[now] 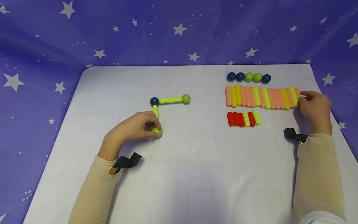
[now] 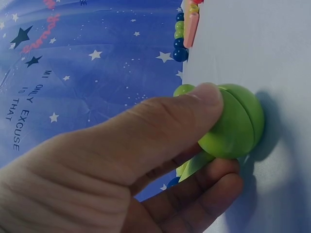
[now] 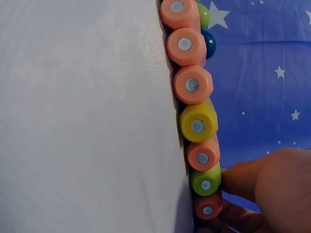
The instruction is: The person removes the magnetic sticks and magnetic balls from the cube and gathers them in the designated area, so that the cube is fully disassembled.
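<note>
On the left of the table, a green ball (image 1: 157, 132) is pinched between the thumb and fingers of my left hand (image 1: 139, 127). From that ball a yellow-green magnetic rod (image 1: 155, 112) runs up to a dark blue ball (image 1: 154, 101). A second yellow-green rod (image 1: 170, 100) joins the blue ball to another green ball (image 1: 185, 99). At the right, my right hand (image 1: 316, 107) has its thumb and fingers about the end pink rod (image 3: 209, 207) of a long row. Its thumb lies close to the neighbouring green rod (image 3: 205, 182); its fingers are partly hidden.
Above the long row of pink, yellow and green rods (image 1: 246, 96) lies a line of blue and green balls (image 1: 249, 77). Several short red and green rods (image 1: 241, 119) lie below it. A purple starred cloth (image 1: 179, 31) borders the white table (image 1: 195, 155).
</note>
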`<state>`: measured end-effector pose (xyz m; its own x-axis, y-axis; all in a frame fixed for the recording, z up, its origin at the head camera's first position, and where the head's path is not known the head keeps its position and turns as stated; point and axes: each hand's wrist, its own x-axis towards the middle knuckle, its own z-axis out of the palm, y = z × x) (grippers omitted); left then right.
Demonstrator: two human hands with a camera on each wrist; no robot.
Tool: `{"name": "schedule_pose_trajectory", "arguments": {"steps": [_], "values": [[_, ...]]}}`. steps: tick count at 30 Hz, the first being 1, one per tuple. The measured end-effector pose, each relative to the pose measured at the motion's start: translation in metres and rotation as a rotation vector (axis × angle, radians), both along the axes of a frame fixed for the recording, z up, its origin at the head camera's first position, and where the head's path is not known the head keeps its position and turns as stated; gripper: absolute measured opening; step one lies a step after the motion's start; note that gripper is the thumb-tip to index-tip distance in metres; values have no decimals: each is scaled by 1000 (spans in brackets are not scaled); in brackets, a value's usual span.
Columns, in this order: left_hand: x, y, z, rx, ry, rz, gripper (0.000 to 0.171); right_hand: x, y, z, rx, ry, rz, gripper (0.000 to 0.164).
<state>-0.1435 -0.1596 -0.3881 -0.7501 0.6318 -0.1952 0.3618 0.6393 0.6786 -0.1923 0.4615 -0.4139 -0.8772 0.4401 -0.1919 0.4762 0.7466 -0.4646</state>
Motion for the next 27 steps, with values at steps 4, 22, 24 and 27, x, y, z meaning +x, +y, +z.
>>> {"name": "schedule_pose_trajectory", "arguments": {"steps": [4, 22, 24, 27], "values": [[3, -4, 1, -2, 1, -6, 16, 3, -9, -3, 0, -14, 21, 57], [5, -2, -1, 39, -6, -19, 16, -4, -47, 14, 72, -65, 182, 63], [3, -4, 2, 49, 20, -25, 14, -5, -48, 15, 74, -71, 171, 67], [-6, -8, 9, 65, 129, 7, 10, -6, -55, 16, 88, -48, 150, 70]]}}
